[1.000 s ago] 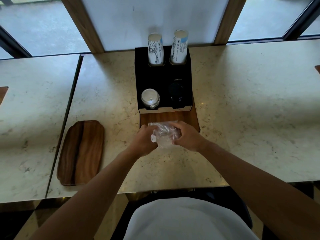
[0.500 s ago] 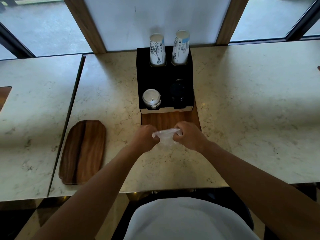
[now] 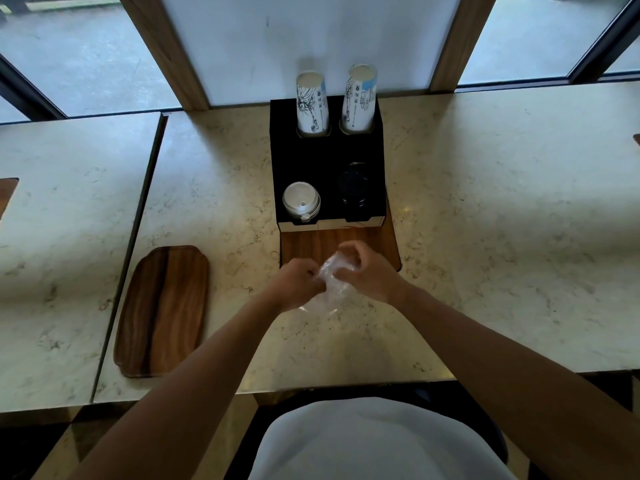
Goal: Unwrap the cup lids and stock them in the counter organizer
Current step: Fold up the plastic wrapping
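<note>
A black counter organizer (image 3: pixel 327 157) stands at the back of the marble counter. A stack of white lids (image 3: pixel 301 201) fills its front left slot and a stack of black lids (image 3: pixel 353 188) its front right slot. Two stacks of printed paper cups (image 3: pixel 312 102) rise from the rear slots. In front of the organizer, my left hand (image 3: pixel 298 282) and my right hand (image 3: pixel 369 268) both grip a crumpled clear plastic wrap (image 3: pixel 331 282) just above the counter. I see no lids inside the wrap.
The organizer sits on a wooden board (image 3: pixel 311 242) whose front end lies under my hands. A second wooden tray (image 3: pixel 162 311) lies to the left. A seam (image 3: pixel 138 220) divides this counter from the one on the left. Windows run behind.
The wrap went from a puffed bundle to a strip stretched between my hands, and now hangs crumpled between them. My hands stayed in front of the organizer.
</note>
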`<move>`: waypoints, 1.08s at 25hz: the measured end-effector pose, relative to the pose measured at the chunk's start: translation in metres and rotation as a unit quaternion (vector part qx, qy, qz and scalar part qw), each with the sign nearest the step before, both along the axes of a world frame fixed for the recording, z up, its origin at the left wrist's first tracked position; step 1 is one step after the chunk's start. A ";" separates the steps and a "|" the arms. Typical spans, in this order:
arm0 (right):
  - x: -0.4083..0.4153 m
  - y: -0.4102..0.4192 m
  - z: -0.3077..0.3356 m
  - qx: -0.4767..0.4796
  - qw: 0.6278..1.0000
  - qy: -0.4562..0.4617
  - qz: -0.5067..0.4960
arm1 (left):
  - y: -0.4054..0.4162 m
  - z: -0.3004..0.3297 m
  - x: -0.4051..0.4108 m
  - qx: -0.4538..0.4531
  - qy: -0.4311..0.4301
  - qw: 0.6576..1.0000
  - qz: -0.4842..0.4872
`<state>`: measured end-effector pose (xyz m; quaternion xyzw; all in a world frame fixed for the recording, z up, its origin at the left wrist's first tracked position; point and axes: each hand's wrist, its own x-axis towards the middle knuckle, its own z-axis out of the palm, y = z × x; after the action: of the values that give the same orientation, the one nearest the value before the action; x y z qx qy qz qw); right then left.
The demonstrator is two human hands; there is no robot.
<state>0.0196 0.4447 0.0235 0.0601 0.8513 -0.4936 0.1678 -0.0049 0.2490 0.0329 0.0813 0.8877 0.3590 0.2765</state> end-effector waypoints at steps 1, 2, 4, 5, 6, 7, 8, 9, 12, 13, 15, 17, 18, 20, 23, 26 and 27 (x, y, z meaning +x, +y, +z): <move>0.000 -0.002 0.002 -0.045 0.997 -0.044 -0.051 | 0.001 0.000 0.001 0.019 -0.018 0.999 0.046; 0.001 -0.004 0.003 -0.094 0.987 -0.093 -0.092 | 0.002 -0.001 0.002 0.041 -0.033 0.995 0.084; 0.003 -0.009 0.001 -0.151 0.970 -0.155 -0.108 | 0.005 -0.003 0.004 0.072 -0.041 0.989 0.120; 0.005 -0.012 0.000 -0.158 0.969 -0.164 -0.094 | 0.006 -0.003 0.005 0.078 -0.041 0.988 0.125; 0.006 -0.016 -0.002 -0.157 0.970 -0.166 -0.085 | 0.007 -0.003 0.006 0.079 -0.041 0.988 0.128; 0.007 -0.018 -0.004 -0.160 0.969 -0.168 -0.087 | 0.008 -0.004 0.005 0.082 -0.045 0.987 0.132; 0.008 -0.018 -0.007 -0.178 0.964 -0.173 -0.097 | 0.008 -0.005 0.005 0.091 -0.054 0.985 0.139; 0.009 -0.017 -0.010 -0.211 0.954 -0.182 -0.111 | 0.007 -0.004 0.004 0.109 -0.072 0.980 0.153; 0.009 -0.006 -0.015 -0.306 0.923 -0.198 -0.123 | 0.001 -0.004 0.002 0.199 -0.151 0.945 0.212; 0.009 -0.003 -0.015 -0.322 0.919 -0.194 -0.119 | -0.002 -0.004 0.002 0.223 -0.178 0.932 0.223; 0.008 0.000 -0.014 -0.350 0.911 -0.184 -0.116 | -0.005 -0.005 0.002 0.271 -0.225 0.906 0.236; 0.006 0.001 -0.012 -0.374 0.904 -0.176 -0.114 | -0.007 -0.005 0.002 0.315 -0.256 0.881 0.244; 0.005 0.001 -0.010 -0.381 0.902 -0.170 -0.112 | -0.008 -0.005 0.003 0.336 -0.267 0.869 0.246; 0.003 0.002 -0.008 -0.386 0.902 -0.155 -0.111 | -0.009 -0.005 0.003 0.369 -0.282 0.852 0.243; 0.000 0.001 -0.005 -0.394 0.900 -0.147 -0.119 | -0.011 -0.005 -0.002 0.381 -0.273 0.854 0.228; -0.002 0.001 -0.001 -0.444 0.874 -0.156 -0.120 | -0.011 -0.004 -0.005 0.422 -0.288 0.832 0.217; -0.003 0.001 0.000 -0.462 0.864 -0.159 -0.121 | -0.011 -0.004 -0.006 0.432 -0.295 0.825 0.216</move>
<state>0.0163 0.4459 0.0230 0.1563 0.4733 -0.8305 0.2486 -0.0107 0.2384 0.0290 -0.1111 0.5132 0.7629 0.3772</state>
